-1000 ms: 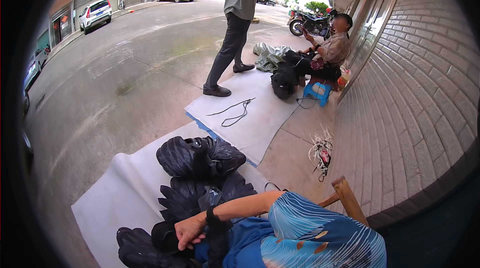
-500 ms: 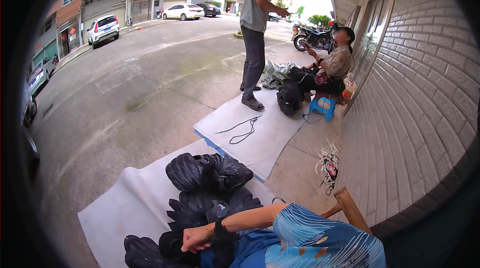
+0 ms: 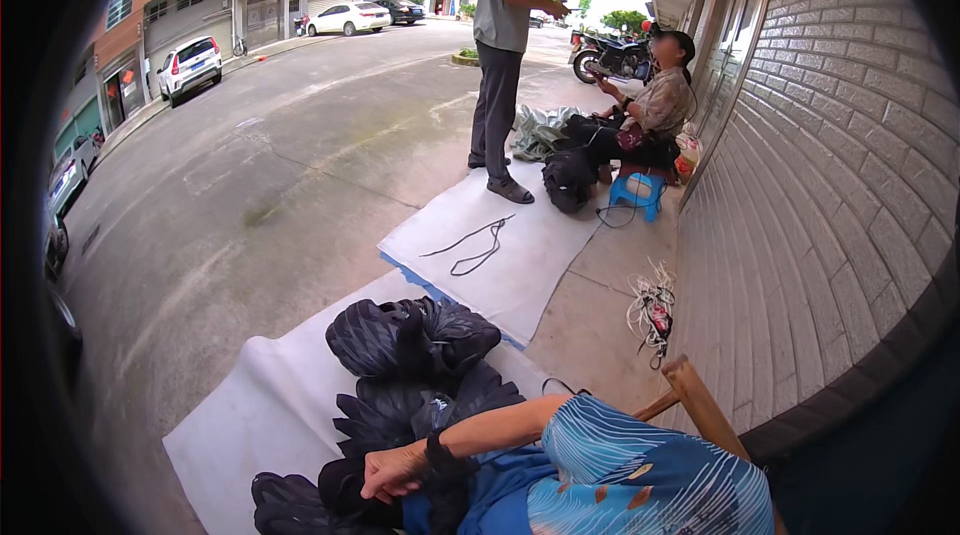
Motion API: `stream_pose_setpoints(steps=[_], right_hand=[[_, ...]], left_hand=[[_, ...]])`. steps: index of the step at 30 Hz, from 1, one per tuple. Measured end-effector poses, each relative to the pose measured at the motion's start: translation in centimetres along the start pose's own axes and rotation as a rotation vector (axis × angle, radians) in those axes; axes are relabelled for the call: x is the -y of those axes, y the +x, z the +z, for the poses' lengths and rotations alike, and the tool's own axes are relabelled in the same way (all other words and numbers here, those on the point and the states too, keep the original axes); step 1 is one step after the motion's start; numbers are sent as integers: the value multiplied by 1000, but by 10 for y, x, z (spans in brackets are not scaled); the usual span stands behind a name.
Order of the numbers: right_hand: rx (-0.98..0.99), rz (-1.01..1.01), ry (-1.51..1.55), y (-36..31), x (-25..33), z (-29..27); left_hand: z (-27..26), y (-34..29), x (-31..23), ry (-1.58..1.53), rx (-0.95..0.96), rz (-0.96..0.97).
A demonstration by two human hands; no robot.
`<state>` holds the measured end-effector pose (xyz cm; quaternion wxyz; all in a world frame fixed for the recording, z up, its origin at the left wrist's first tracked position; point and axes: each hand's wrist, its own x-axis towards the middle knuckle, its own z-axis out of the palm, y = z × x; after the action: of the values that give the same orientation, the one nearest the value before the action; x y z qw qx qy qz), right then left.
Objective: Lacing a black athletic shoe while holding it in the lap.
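My right hand [image 3: 393, 472] rests low in the view with its fingers curled. It lies against dark black fabric [image 3: 345, 490], and what the fingers hold, if anything, is hidden. A black band [image 3: 437, 450] circles that wrist, and a blue patterned sleeve [image 3: 640, 465] covers the upper arm. Just beyond the hand lie black bundles with leaf-like, layered edges [image 3: 385, 425]. Farther out sits a larger dark bundle [image 3: 410, 335], rounded and shiny. My left hand does not show.
White sheets [image 3: 250, 415] cover the ground, with a dark looped cord [image 3: 480, 250] on the farther one. A person [image 3: 505, 45] stands there; another sits beside a blue stool [image 3: 637, 193]. Tangled white cords [image 3: 652, 310] lie by the brick wall [image 3: 830, 235]. A wooden chair part [image 3: 700, 405] is at my right.
The view has tilted slightly, so the surroundings sit a little higher and more to the left. My right hand keeps its curled pose on the black fabric.
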<state>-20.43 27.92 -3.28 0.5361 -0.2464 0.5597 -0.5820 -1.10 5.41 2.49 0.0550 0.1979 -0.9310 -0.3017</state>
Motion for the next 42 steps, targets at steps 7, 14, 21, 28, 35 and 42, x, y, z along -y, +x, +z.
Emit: stream_pose_setpoints(steps=[7,14,21,28,35,42], right_hand=[[-11,25,19,1,-1,0],[13,10,3,1,0,-1],[19,7,3,-1,2,-2],[-3,3,-15,-5,10,-1],[8,16,3,-2,5,3],[-6,10,-11,-1,4,3]], left_hand=[[-1,2,1,-3,59,-50],[-2,2,-4,0,28,-66],[-2,3,-7,-12,50,-94],[0,4,-9,-24,35,-115],[0,2,-2,-38,30,-102],[2,2,4,-24,11,-81]])
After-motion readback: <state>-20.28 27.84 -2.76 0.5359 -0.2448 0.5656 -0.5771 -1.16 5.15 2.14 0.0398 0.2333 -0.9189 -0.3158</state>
